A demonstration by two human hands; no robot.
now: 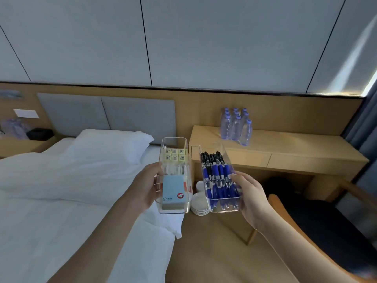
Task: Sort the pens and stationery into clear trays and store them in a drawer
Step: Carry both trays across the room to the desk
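Observation:
My left hand [145,185] grips a clear tray [170,142] by its left wall; inside lie several small yellow erasers [175,154], some white items and a light blue pad of sticky notes [173,192]. My right hand [252,198] holds a second clear tray [222,209] from its right side, tilted a little to the left. That tray is full of several blue pens [219,181] with dark tips pointing away. Both trays hang in the air between the bed and the wooden desk [285,144], whose two drawers [306,163] are closed.
A pack of water bottles [236,126] stands on the desk top. A stack of white paper plates [200,203] sits on the floor below the trays. The white bed [61,180] fills the left; a wooden chair with a dark seat [318,219] stands at right.

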